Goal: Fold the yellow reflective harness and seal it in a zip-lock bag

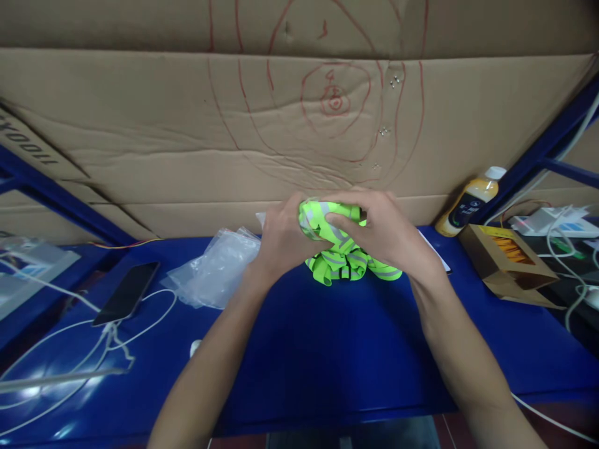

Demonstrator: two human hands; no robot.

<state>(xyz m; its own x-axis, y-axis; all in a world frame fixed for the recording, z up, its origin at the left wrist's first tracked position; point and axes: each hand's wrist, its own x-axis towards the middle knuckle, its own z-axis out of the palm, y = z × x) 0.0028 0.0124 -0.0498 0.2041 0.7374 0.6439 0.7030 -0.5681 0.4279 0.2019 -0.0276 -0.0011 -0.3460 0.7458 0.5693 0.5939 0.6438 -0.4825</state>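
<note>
Both hands are raised over the far middle of the blue table, closed around one rolled neon-yellow reflective strap with silver stripes. My left hand grips its left end, where a thin clear film, seemingly a plastic bag, shows around the roll. My right hand holds the right end, with the thumb pressed across the front. Just below and behind the hands lies a heap of similar neon-yellow reflective straps, one with a small black buckle. Part of this heap is hidden by the hands.
Clear plastic bags lie left of the hands. Farther left are a dark phone and white cables. At right stand a yellow drink bottle and an open cardboard box with orange contents. A cardboard panel closes the back.
</note>
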